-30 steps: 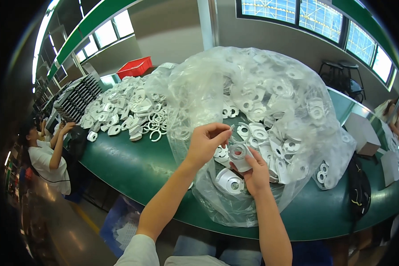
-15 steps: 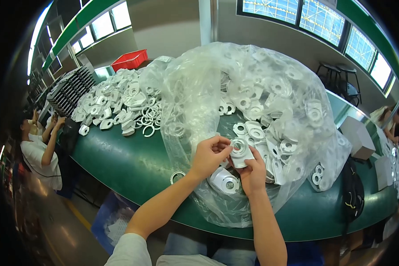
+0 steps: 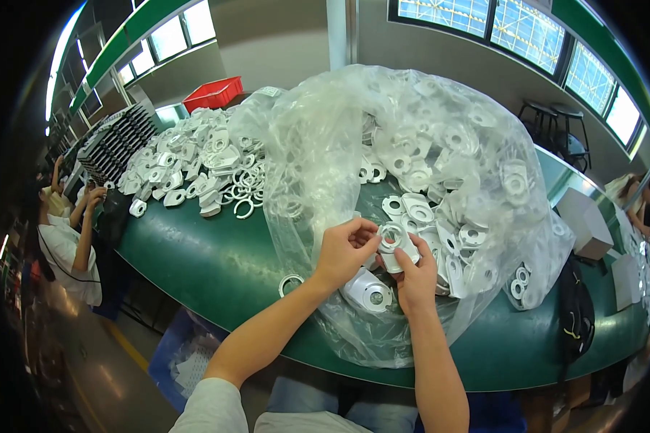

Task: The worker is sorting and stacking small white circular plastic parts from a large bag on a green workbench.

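My right hand [image 3: 417, 278] grips a white plastic housing part [image 3: 399, 258] with a round opening, its thumb across the front. My left hand [image 3: 345, 251] is closed, finger and thumb pinching the edge of a white ring [image 3: 391, 234] at that opening. Whether the ring is fully seated I cannot tell. Below my hands, a similar white part [image 3: 369, 292] lies on the clear plastic bag [image 3: 361, 346]. Another loose ring [image 3: 290, 285] rests on the green table left of my left forearm.
The open bag holds a large heap of white parts [image 3: 455, 249]. More parts [image 3: 188, 169] and several rings [image 3: 247, 189] are piled on the green table [image 3: 195, 260] at left. Beyond stand a red crate [image 3: 213, 94] and stacked trays [image 3: 115, 144]. White boxes [image 3: 583, 224] stand right; people work at both sides.
My right thumb has shifted onto the front of the housing part, which is tilted slightly differently. My left hand keeps its pinch at the ring, almost in the same place.
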`<state>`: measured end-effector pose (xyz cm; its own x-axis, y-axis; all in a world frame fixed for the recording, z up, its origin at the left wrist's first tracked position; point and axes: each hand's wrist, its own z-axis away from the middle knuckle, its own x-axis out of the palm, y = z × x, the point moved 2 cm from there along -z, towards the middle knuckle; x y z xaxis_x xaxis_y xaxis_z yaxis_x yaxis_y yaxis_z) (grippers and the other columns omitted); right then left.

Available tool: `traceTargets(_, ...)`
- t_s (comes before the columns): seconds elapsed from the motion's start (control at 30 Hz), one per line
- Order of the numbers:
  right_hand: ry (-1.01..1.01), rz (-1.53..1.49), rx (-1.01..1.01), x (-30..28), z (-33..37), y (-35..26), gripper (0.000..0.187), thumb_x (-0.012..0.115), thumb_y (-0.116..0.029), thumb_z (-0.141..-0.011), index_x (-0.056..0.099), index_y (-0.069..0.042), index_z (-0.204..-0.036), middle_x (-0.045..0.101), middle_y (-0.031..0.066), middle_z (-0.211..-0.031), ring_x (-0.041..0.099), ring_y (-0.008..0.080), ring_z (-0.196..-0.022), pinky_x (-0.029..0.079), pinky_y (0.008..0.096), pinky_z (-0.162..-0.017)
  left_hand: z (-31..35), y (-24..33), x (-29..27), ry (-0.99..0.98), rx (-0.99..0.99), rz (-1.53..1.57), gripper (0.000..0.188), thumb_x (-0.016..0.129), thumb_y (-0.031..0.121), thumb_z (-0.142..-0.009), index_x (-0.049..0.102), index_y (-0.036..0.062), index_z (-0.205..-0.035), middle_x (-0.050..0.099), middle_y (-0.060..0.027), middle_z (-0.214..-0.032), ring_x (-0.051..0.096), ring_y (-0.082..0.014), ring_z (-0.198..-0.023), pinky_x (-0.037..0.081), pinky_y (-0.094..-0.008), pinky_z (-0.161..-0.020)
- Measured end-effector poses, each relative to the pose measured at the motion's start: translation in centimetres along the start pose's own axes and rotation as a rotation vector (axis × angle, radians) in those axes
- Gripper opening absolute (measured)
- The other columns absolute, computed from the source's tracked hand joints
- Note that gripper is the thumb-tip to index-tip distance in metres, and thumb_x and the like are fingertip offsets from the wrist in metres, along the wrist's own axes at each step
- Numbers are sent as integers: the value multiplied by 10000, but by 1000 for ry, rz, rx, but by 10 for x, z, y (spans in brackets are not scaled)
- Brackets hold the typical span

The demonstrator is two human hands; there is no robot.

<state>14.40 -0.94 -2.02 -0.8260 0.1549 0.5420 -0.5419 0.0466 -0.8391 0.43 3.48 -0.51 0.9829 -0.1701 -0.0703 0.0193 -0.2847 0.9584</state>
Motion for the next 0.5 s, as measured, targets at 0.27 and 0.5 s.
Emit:
traceTargets(0.27,7,-18,-11,-1,0,-1,319,496,44,-870,444,11,-1182,584,179,-1094,637,269,-925,583,372,-765,0,3,-2,-29,54,-50,174,657,11,-800,629,-30,-967,602,-23,-812,558,-48,-715,455,-173,-582)
traceTargets(0.5,22,-51,-20,0,0,-3,307,517,69,-845,452,26,-1141,601,190,-1052,650,276,-877,590,373,-744,2,16,-2,-20,175,-184,183,665,-2,-774,641,-23,-954,609,-43,-815,574,-72,-708,453,-192,-567)
